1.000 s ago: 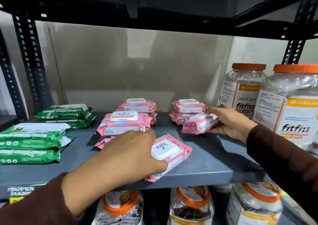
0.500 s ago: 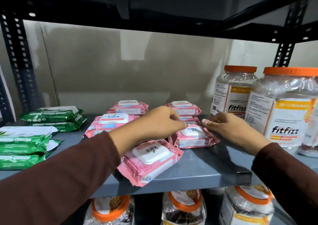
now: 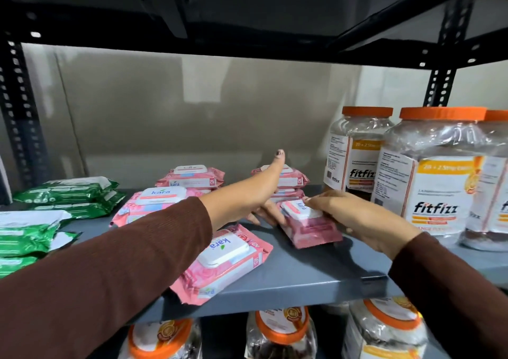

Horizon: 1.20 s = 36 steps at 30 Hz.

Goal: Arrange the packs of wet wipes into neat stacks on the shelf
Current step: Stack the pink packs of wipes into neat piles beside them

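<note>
Pink wet wipe packs lie on the grey shelf (image 3: 316, 273). One pink pack (image 3: 310, 228) lies turned at an angle in front of the back right pink stack (image 3: 292, 178). My right hand (image 3: 354, 215) grips that pack from the right, and my left hand (image 3: 247, 196) holds its left end, thumb raised, fingers partly hidden. Another loose pink pack (image 3: 228, 259) lies askew at the shelf's front edge under my left forearm. Two more pink stacks, the front one (image 3: 154, 202) and the back one (image 3: 192, 177), stand left of centre.
Green wipe packs (image 3: 68, 194) are piled at the far left, with more green packs (image 3: 24, 235) nearer the front. Large orange-lidded fitfizz jars (image 3: 434, 177) crowd the right side. Similar jars (image 3: 280, 331) fill the shelf below. A dark shelf board hangs low overhead.
My left hand left the front pack and reached across to the angled pack near the right stack. My right hand set that pack down on the shelf and still holds it.
</note>
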Each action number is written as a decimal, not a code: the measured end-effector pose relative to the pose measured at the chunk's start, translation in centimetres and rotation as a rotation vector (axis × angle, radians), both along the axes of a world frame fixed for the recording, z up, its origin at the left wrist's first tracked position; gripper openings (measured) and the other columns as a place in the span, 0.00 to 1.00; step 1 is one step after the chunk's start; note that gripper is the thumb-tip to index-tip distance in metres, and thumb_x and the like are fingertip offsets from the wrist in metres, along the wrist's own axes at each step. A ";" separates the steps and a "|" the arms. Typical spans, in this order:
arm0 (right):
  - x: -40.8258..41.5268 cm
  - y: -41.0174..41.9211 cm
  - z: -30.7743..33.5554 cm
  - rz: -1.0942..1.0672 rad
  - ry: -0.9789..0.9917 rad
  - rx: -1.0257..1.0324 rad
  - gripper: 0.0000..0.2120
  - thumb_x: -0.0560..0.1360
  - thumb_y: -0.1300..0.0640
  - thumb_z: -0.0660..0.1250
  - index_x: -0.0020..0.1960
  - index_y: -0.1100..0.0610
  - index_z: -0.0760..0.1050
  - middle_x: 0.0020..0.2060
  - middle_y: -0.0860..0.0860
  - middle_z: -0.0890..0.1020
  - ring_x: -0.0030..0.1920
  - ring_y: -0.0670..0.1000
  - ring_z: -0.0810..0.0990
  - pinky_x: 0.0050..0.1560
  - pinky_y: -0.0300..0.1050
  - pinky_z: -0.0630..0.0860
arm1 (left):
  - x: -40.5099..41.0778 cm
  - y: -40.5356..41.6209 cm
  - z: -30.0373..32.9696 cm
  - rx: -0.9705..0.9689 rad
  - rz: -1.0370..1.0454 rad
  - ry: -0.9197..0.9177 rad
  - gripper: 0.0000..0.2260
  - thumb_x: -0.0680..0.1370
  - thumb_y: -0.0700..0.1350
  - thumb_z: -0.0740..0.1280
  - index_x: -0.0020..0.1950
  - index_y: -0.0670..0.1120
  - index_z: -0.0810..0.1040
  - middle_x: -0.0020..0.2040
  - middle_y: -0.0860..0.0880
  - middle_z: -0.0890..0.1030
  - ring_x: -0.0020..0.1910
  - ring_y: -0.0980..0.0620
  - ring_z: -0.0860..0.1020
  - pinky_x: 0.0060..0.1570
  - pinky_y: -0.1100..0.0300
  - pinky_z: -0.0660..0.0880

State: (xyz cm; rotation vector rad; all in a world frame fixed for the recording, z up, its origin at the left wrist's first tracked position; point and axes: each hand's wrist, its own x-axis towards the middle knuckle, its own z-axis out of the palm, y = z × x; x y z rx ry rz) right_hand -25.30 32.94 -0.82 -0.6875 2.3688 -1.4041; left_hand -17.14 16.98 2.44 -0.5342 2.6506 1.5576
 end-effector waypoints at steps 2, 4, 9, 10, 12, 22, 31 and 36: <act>0.0 -0.1 0.0 0.056 0.057 0.095 0.20 0.69 0.49 0.75 0.57 0.55 0.78 0.46 0.52 0.86 0.44 0.52 0.84 0.48 0.49 0.80 | 0.3 1.0 0.2 0.042 -0.017 0.007 0.48 0.69 0.77 0.37 0.77 0.45 0.59 0.49 0.36 0.86 0.54 0.39 0.83 0.63 0.46 0.74; 0.0 0.1 0.0 0.109 0.102 0.183 0.29 0.61 0.49 0.81 0.59 0.48 0.76 0.52 0.50 0.84 0.48 0.51 0.84 0.53 0.48 0.82 | 0.2 1.1 0.6 0.012 0.016 0.038 0.48 0.69 0.77 0.38 0.73 0.44 0.65 0.47 0.37 0.86 0.50 0.40 0.84 0.57 0.48 0.78; -0.5 0.7 0.5 0.267 0.107 0.184 0.27 0.65 0.67 0.78 0.60 0.50 0.76 0.48 0.49 0.83 0.39 0.43 0.81 0.37 0.35 0.78 | -0.4 -0.5 0.6 -0.021 0.157 0.145 0.46 0.72 0.75 0.42 0.66 0.41 0.75 0.54 0.39 0.84 0.52 0.40 0.81 0.58 0.46 0.78; -0.7 0.7 0.5 0.293 0.103 0.182 0.27 0.66 0.70 0.77 0.61 0.53 0.75 0.50 0.52 0.84 0.40 0.43 0.81 0.36 0.35 0.77 | -0.6 -0.8 0.5 0.007 0.168 0.132 0.45 0.72 0.75 0.42 0.68 0.41 0.74 0.59 0.39 0.82 0.56 0.39 0.80 0.61 0.46 0.76; -0.9 0.4 0.7 0.332 0.096 0.173 0.29 0.66 0.73 0.75 0.63 0.54 0.74 0.58 0.56 0.82 0.48 0.51 0.83 0.46 0.41 0.81 | -0.6 -0.9 0.4 0.084 0.180 0.114 0.43 0.74 0.73 0.44 0.71 0.42 0.70 0.69 0.38 0.75 0.63 0.39 0.75 0.65 0.48 0.72; -0.7 2.1 -1.2 0.278 0.083 0.081 0.19 0.73 0.67 0.71 0.57 0.47 0.77 0.55 0.44 0.86 0.56 0.40 0.83 0.60 0.39 0.77 | 0.3 -0.1 0.5 0.432 0.128 0.009 0.45 0.76 0.71 0.46 0.78 0.36 0.53 0.79 0.36 0.56 0.77 0.40 0.59 0.73 0.46 0.59; 1.0 2.0 -0.9 0.178 0.208 0.197 0.15 0.75 0.58 0.71 0.58 0.44 0.79 0.58 0.41 0.84 0.58 0.42 0.81 0.68 0.48 0.73 | 0.6 0.0 0.7 0.387 0.043 -0.036 0.49 0.73 0.74 0.48 0.79 0.37 0.47 0.80 0.37 0.52 0.79 0.41 0.52 0.75 0.44 0.54; 4.3 2.3 -0.8 -0.058 0.475 0.127 0.27 0.73 0.48 0.72 0.71 0.45 0.71 0.66 0.39 0.76 0.68 0.45 0.75 0.69 0.47 0.70 | 6.6 -3.7 2.5 0.025 0.079 0.105 0.34 0.74 0.66 0.63 0.63 0.37 0.77 0.61 0.40 0.81 0.55 0.44 0.79 0.61 0.50 0.75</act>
